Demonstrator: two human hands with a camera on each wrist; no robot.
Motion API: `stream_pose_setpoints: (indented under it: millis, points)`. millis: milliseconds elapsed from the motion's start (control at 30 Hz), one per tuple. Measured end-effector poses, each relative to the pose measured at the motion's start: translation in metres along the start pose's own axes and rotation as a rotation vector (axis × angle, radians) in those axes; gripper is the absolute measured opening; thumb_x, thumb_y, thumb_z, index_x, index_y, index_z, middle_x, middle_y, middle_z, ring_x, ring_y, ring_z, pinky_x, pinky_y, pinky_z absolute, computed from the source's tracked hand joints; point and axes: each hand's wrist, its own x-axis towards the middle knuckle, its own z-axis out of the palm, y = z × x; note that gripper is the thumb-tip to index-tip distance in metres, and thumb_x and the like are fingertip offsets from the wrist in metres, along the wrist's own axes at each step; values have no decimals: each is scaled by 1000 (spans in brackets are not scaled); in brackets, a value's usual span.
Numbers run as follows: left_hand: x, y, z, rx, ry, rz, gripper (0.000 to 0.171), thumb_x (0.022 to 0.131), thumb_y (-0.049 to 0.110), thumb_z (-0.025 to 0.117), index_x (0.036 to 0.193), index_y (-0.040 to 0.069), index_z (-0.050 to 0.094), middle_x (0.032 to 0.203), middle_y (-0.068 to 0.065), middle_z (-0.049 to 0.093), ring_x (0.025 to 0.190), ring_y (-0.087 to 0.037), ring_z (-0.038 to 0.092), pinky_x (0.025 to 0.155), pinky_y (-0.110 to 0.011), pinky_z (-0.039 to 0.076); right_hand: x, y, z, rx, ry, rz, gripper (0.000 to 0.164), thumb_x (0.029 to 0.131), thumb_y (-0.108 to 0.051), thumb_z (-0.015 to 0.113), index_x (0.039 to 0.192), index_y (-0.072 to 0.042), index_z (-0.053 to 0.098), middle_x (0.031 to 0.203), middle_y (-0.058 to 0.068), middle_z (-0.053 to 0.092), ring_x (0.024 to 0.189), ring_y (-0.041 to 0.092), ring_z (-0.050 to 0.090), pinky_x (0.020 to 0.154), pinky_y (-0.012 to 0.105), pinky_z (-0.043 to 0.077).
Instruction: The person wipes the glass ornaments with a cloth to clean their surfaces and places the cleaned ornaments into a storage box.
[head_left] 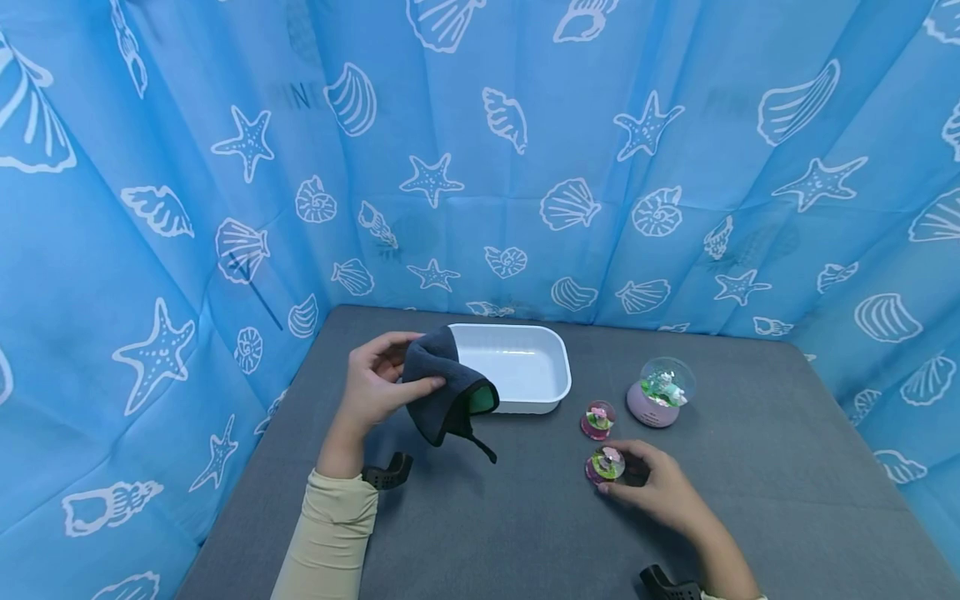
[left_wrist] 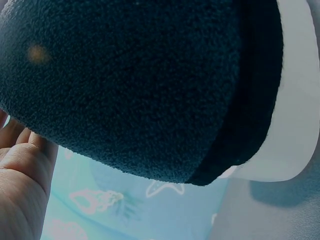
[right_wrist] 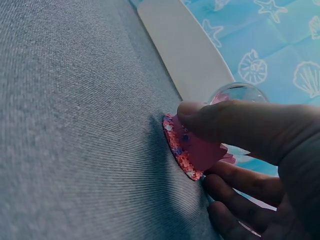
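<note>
In my left hand (head_left: 377, 382) I grip a dark grey cloth (head_left: 435, 375) with black edging, a green patch and a hanging loop. It droops over the left end of a white rectangular dish (head_left: 525, 367), and it fills most of the left wrist view. My right hand (head_left: 656, 485) pinches a small snow globe (head_left: 604, 465) with a pink base, thumb on one side and fingers on the other. In the right wrist view that globe's base (right_wrist: 200, 150) stands at the table surface. A second small pink snow globe (head_left: 597, 419) sits just behind it.
A larger snow globe (head_left: 660, 392) with a lilac base stands at the right, behind my right hand. The grey table (head_left: 510, 533) ends at a blue curtain (head_left: 465, 167) printed with shells and starfish, which hangs along the back and sides.
</note>
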Motion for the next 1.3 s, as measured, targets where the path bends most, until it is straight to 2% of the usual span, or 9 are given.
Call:
stream_pose_setpoints:
  millis: [267,533,833,1133,1300]
  points:
    - [-1,2,1,-8,-6,-31,56,74,-9,91,126,-7,70,117,-7,74,103,-18,74,88,-31,65,1,1,3,-5,29,-24,52,79,-20,96,124,-8,73,116,3,75,103,1,66,88,23,59]
    - [0,3,3,-8,-6,-47,56,74,-9,91,126,-7,69,117,-7,74,103,-18,74,88,-30,65,5,2,4,-55,24,-11,47,77,-22,97,117,-12,75,109,-2,72,99,1,63,86,24,57]
    - [1,5,7,0,-14,-62,57,73,-11,90,126,-5,71,119,-18,72,103,-17,74,88,-29,65,8,3,4,-47,17,-21,42,79,-20,95,115,-12,75,107,-2,70,95,0,61,83,24,55]
    - [1,3,7,-13,-22,-61,57,73,-12,90,125,-5,70,117,-5,74,103,-18,74,88,-30,65,6,3,5,-43,-4,33,44,81,-20,94,118,-8,73,111,2,72,97,3,63,83,24,56]
    - [0,2,7,-19,-25,-55,57,73,-13,90,126,-7,69,116,-5,74,103,-17,75,88,-30,65,5,2,5,-40,0,31,44,80,-19,94,117,-7,73,109,2,72,95,3,63,81,24,56]
